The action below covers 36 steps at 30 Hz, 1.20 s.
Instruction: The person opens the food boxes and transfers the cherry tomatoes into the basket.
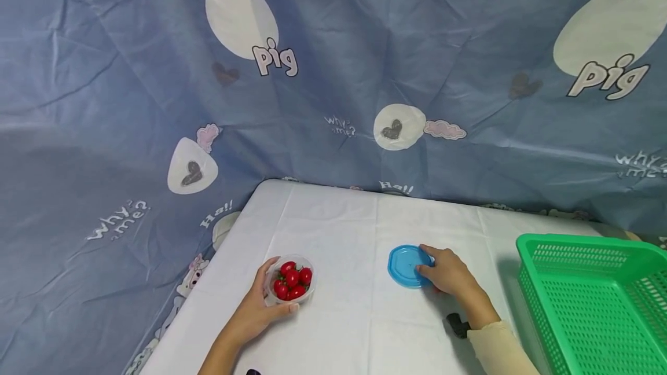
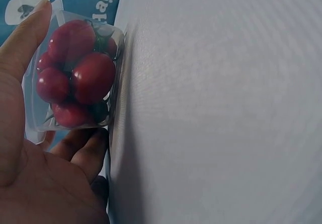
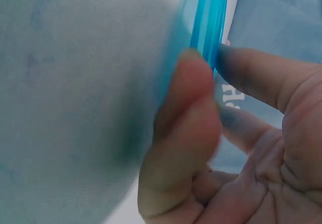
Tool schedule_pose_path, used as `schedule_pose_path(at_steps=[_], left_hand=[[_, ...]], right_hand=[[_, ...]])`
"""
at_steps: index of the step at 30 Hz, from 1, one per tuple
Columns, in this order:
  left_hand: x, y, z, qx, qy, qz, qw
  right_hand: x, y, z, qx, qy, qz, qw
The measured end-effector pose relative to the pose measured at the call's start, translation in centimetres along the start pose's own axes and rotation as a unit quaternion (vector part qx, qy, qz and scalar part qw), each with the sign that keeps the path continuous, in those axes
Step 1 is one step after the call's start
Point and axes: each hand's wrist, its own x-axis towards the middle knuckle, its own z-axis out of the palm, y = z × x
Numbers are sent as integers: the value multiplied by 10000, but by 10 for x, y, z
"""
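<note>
On the left of the white table stands a clear plastic container with several red cherry tomatoes inside. My left hand holds it from the left, fingers on the far side and thumb on the near side. In the left wrist view the tomatoes show through the clear wall, and green stems are among them. To the right, my right hand pinches the right edge of a round blue lid. The right wrist view shows the lid edge-on, between thumb and fingers.
A green perforated basket stands at the right end of the table. White cloth covers the tabletop. Behind and left hangs a blue curtain with pig prints. A black strap piece is at the right wrist.
</note>
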Motion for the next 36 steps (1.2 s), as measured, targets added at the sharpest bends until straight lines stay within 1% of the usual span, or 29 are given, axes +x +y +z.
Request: schedule_pose_path(at_steps=[4,10,15,17,19,22,25,28,31,36], left_hand=[[1,-1,0,23,16,-7,10000],[-1,-1,1,-93,-5,56,9999],[1,2,0,-80,8,145,9999],[1,3,-1,-11,-5,141,9999],[0,4,-2,40,-21,113,9999],[0,3,-2,73,-23,90,9999],[0,3,-1,56,-3,91,9999],[1,2,0,37,-18,94,9999],[1,1,0,39,-36,124,9999],[1,2,-1,67,-33,132,9999]], right_hand=[[-1,-3,-2,-497,163,50,9986],[-5,-8,-11,-892,202,251,9955],[-5,-18,-19,-906,351,349,9947],[-5,-22,-19,-813,455,273,9953],[-4,-25,-17,-641,584,50,9962],[1,-31,-12,-183,722,-536,9958],[8,-42,-7,355,647,-1053,9917],[14,-55,-4,773,521,-1345,9865],[18,-70,-1,1159,405,-1649,9786],[23,-94,4,1757,-15,-2217,9592]])
